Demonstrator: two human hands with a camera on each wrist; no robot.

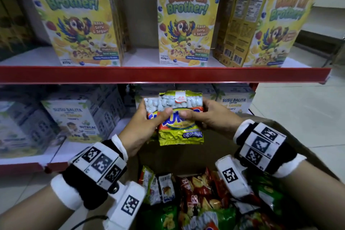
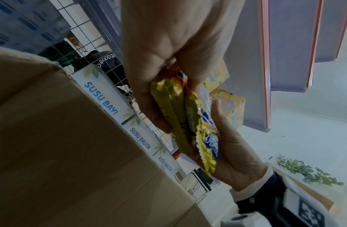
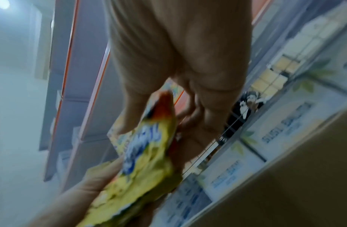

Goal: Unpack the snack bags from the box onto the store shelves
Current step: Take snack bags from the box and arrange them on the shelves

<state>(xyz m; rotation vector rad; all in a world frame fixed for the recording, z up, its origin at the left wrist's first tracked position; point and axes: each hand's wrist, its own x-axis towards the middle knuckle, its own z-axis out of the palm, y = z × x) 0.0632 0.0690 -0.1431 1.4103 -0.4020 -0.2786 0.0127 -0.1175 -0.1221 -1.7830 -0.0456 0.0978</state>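
Note:
I hold two gold snack bags [image 1: 180, 130] with clear tops full of white pieces, stacked front to back, above the open cardboard box [image 1: 216, 147]. My left hand [image 1: 155, 111] grips their left side, thumb on the front. Gripping the right side is my right hand [image 1: 195, 108], its thumb also on the front. The left wrist view shows both bags' [image 2: 180, 116] crimped edges pinched in my left hand [image 2: 159, 95], with my right hand [image 2: 234, 153] beyond. Blurred in the right wrist view, the bag [image 3: 145, 161] sits under my right hand [image 3: 149, 122].
Several more snack bags [image 1: 196, 198] lie in the box below my wrists. Ahead, the lower shelf [image 1: 61, 147] holds Susu Balita milk boxes [image 1: 74, 119], with a bare strip in front. The red-edged upper shelf [image 1: 168, 75] carries yellow cereal boxes [image 1: 186, 18].

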